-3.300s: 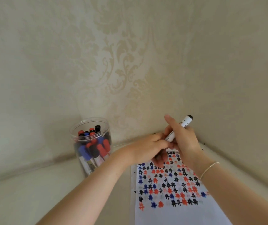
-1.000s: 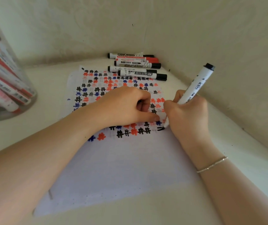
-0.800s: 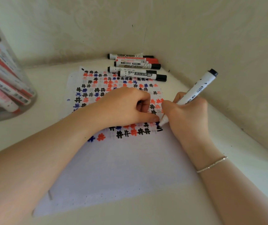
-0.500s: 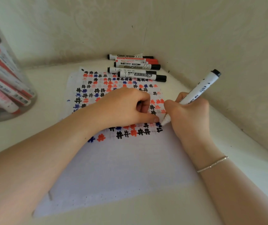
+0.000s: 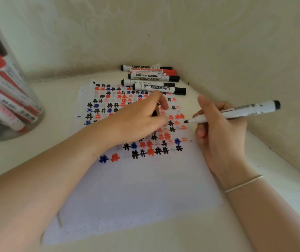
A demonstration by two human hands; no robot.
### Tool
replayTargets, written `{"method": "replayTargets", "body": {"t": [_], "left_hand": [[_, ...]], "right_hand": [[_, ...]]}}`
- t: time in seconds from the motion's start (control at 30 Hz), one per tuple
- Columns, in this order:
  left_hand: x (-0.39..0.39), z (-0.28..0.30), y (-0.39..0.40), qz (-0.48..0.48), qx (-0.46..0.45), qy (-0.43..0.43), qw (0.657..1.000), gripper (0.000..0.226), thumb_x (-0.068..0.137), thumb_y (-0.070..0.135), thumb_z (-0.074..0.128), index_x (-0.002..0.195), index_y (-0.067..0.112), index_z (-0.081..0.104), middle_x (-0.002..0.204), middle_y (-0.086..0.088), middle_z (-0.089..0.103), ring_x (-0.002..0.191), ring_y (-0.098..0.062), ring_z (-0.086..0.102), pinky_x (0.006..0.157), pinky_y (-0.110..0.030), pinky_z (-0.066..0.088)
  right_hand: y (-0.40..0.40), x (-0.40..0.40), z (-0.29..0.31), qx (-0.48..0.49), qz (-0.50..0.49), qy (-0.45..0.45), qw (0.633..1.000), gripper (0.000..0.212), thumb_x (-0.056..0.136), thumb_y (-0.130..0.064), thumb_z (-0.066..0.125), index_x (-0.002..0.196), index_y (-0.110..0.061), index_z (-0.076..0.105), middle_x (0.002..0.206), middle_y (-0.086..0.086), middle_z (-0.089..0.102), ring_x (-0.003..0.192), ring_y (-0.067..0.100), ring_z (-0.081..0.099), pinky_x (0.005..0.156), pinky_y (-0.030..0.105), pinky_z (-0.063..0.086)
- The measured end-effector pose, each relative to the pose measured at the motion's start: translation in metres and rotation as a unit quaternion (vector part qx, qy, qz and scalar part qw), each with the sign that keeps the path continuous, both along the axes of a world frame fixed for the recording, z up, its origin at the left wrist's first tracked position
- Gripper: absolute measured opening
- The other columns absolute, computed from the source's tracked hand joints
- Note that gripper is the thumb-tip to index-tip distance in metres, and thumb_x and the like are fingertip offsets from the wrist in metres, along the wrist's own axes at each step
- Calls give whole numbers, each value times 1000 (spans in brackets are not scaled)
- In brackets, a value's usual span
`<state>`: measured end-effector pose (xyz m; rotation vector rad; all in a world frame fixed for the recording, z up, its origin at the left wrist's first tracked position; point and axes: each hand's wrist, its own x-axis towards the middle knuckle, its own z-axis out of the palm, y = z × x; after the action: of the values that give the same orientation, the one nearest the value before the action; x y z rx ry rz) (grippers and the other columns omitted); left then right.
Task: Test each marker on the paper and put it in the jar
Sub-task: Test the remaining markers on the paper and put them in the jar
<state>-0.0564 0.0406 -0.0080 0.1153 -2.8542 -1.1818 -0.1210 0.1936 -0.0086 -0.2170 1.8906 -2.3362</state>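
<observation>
A white sheet of paper lies on the pale surface, its far half covered in black, red and blue hash marks. My right hand grips an uncapped white marker with a black end. The marker lies nearly level, its black tip pointing left just above the paper's right edge. My left hand hovers over the marks with curled fingers pinching a small black cap. The clear jar stands at the far left, holding several red and black markers.
Several capped whiteboard markers, black and red, lie side by side in the corner beyond the paper. Patterned walls close in behind and along the right. The pale surface continues in front of the paper.
The right hand has lifted the marker tip off the paper and swung it level, leaving a fresh black hash mark. The left hand has risen and opened slightly, showing the cap.
</observation>
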Motion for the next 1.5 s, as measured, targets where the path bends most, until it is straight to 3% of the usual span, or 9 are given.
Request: {"method": "replayTargets", "body": {"t": [0.1,0.23,0.33,0.57,0.77,1.03,1.2,1.37,1.5], "left_hand": [[3,5,-5,11,153,-14,988,24,97,12,35,117,22,42,86,-3,64,76,-13,55,72,-31,47],[0,5,-12,0,178,-19,984,29,95,8,51,119,23,45,99,6,73,84,-1,65,76,-16,47],[-1,5,-14,-11,162,-33,986,33,85,17,69,113,23,51,97,16,73,89,2,67,89,-23,46],[0,6,-15,-4,164,-32,986,32,77,17,77,101,23,57,89,16,74,79,5,67,68,-5,44],[3,9,-12,-16,158,-29,987,29,77,14,77,96,26,59,85,19,73,77,5,67,67,-3,44],[5,11,-9,-38,191,-6,981,23,85,17,68,104,31,64,99,16,73,94,0,67,90,-20,46],[7,15,-7,-45,212,23,976,20,94,14,53,106,17,68,87,8,72,79,1,63,73,-7,45],[6,14,-10,52,217,58,973,27,93,16,47,88,-6,60,61,4,55,49,-7,39,48,-16,32],[7,15,-11,97,241,66,963,24,93,19,52,72,8,56,57,-2,50,38,-6,32,40,-15,28]], "right_hand": [[0,-3,2,-118,26,-52,991,22,84,-12,69,70,-13,53,60,2,59,49,15,53,51,24,48],[3,-7,3,-209,68,-119,968,22,90,-12,56,69,-10,55,62,3,58,52,18,55,55,25,51],[0,-7,2,-156,71,-90,981,27,90,-4,54,66,-11,43,48,3,48,38,16,46,41,23,40],[-4,-8,-3,-55,35,-47,997,32,87,-1,56,64,-13,38,42,1,43,35,14,38,37,21,31],[-6,-7,-5,-22,52,-9,998,34,86,0,59,60,-11,41,40,2,46,32,16,38,36,22,31],[-3,-5,-1,-42,165,-6,985,26,71,-21,73,69,-4,55,62,18,65,39,17,52,42,26,45],[2,-7,3,-118,222,-49,967,45,83,-42,54,71,1,57,68,23,65,63,34,63,60,32,53],[0,-10,2,-155,45,-82,984,29,90,-22,59,66,-5,55,51,4,54,38,16,47,40,22,40],[-10,-3,-6,67,32,54,996,36,98,-23,49,68,-3,49,47,11,39,34,14,29,36,19,23]]}}
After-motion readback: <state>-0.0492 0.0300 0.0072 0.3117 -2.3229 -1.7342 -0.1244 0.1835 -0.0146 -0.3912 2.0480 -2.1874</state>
